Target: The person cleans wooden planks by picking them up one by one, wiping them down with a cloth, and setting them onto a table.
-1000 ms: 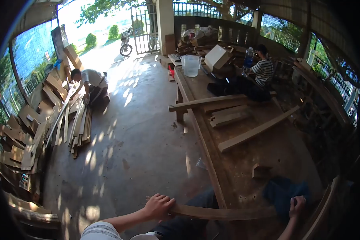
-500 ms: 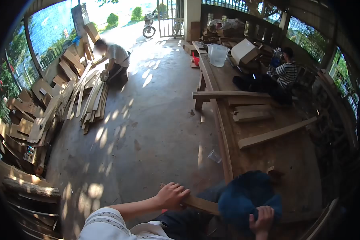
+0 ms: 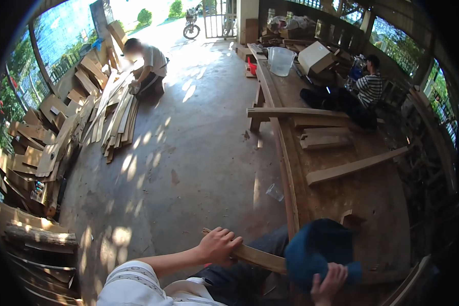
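Note:
My left hand (image 3: 220,246) is closed round a narrow wooden strip (image 3: 260,258), near the end at my left. The strip slants down to the right, and its far end is hidden by a rounded blue cloth (image 3: 316,252), perhaps a cap. My right hand (image 3: 330,283) grips the lower edge of this cloth with bent fingers. What lies under the cloth cannot be seen. My dark-trousered legs show beneath the strip.
On my right is a long wooden workbench (image 3: 372,214) with boards, a small wood block (image 3: 351,219) and a clear tub (image 3: 281,62). A plastic cup (image 3: 275,192) lies on the floor. One person (image 3: 150,64) crouches by planks (image 3: 121,125); another (image 3: 368,86) sits beyond the bench.
The blue cloth and my right hand have shifted slightly, the hand moving a little down and left against the cloth. My left hand keeps its hold on the strip.

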A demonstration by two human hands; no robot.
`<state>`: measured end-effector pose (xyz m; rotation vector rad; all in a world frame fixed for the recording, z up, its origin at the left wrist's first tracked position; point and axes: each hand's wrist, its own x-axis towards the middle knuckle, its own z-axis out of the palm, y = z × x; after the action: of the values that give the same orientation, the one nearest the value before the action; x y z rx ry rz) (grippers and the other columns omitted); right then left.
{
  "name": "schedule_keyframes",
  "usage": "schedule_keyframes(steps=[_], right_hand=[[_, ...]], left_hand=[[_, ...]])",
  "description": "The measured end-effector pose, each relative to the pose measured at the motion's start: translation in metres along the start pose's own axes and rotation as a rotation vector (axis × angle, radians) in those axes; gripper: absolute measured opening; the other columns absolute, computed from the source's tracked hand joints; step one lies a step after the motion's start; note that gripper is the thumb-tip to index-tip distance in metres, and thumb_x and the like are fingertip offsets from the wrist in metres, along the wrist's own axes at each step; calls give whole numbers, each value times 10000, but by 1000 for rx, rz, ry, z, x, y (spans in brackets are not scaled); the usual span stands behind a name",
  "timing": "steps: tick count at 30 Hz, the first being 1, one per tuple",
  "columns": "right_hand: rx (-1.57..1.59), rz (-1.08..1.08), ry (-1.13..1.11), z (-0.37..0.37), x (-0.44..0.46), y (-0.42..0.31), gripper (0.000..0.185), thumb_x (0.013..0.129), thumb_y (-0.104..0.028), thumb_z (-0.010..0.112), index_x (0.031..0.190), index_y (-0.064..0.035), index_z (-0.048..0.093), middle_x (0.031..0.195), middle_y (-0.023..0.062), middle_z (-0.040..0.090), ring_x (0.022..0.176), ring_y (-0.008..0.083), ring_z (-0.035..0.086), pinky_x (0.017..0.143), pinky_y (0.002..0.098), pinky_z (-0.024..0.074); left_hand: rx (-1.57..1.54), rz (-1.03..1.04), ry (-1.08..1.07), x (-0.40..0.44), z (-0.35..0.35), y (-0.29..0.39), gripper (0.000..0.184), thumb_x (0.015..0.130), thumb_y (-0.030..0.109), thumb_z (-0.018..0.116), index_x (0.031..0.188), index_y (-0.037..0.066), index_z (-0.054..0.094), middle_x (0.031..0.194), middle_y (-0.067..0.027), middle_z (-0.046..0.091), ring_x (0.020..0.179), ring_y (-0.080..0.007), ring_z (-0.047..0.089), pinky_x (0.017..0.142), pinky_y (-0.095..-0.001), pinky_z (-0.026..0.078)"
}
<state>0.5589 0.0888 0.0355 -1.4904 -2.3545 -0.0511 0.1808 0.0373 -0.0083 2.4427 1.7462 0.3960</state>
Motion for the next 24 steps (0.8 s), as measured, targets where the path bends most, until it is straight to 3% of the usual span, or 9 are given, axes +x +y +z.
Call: schedule_keyframes(steps=[3, 4, 7, 11, 13, 16, 19, 22, 24], right_hand=[[160, -193, -71, -8, 7, -5, 545, 937, -486, 584, 1187, -2, 606, 1225, 174, 610, 1156, 388, 549, 1039, 512, 372], [269, -201, -81, -14, 8, 8, 436, 890, -367, 686, 1139, -14, 621, 1203, 167, 626, 1153, 384, 558, 1034, 504, 384], [304, -226, 28, -33, 0, 38, 185, 812, -117, 719, 934, -12, 628, 1089, 174, 666, 1038, 399, 615, 942, 477, 465], [424, 62, 86, -63, -26, 75, 221, 866, -192, 595, 789, -7, 503, 1052, 216, 661, 966, 362, 633, 897, 455, 499], [530, 317, 345, -65, -48, 98, 299, 926, -311, 528, 838, -34, 458, 1036, 205, 659, 952, 321, 628, 858, 455, 508], [1322, 527, 832, -72, -71, 126, 374, 1022, -421, 426, 833, -104, 489, 861, 163, 603, 725, 262, 548, 699, 376, 490], [983, 401, 1169, -81, -59, 111, 437, 1028, -506, 383, 863, -120, 502, 811, 119, 553, 646, 250, 498, 613, 380, 453], [-12, 159, 631, -87, -45, 67, 535, 1014, -523, 340, 766, -64, 456, 762, 151, 555, 639, 332, 514, 617, 430, 436], [86, 205, 243, -70, -45, 61, 314, 957, -295, 426, 806, -26, 484, 862, 183, 569, 822, 375, 556, 746, 410, 462]], left_hand=[[-4, -2, -43, -2, -2, 0, 520, 671, 475, 746, 980, 83, 600, 835, -104, 614, 815, -272, 636, 748, -383, 480], [-4, 9, -36, 0, -2, -2, 520, 671, 473, 747, 981, 83, 599, 835, -104, 612, 816, -271, 635, 748, -383, 480], [-6, 6, -16, -1, -3, -1, 526, 668, 471, 751, 987, 83, 595, 831, -101, 608, 814, -271, 635, 747, -381, 478], [-15, -18, -44, -1, -2, 1, 528, 667, 469, 753, 992, 84, 594, 829, -99, 606, 811, -268, 634, 744, -380, 474], [-13, -5, -41, 0, -3, -1, 526, 661, 467, 756, 989, 88, 595, 828, -99, 607, 807, -268, 634, 739, -381, 470], [-16, -14, -33, 0, -1, -1, 530, 651, 465, 759, 988, 90, 595, 824, -96, 606, 804, -268, 633, 735, -379, 468], [1, -4, 6, 1, 1, -1, 522, 651, 487, 757, 956, 94, 599, 799, -79, 592, 773, -259, 623, 712, -366, 475], [6, -3, -19, 1, 1, -1, 524, 645, 486, 754, 961, 95, 601, 804, -79, 596, 788, -260, 628, 712, -371, 477], [8, -1, -5, -1, -3, 1, 522, 644, 486, 754, 957, 97, 602, 805, -80, 599, 794, -259, 631, 716, -372, 479]])
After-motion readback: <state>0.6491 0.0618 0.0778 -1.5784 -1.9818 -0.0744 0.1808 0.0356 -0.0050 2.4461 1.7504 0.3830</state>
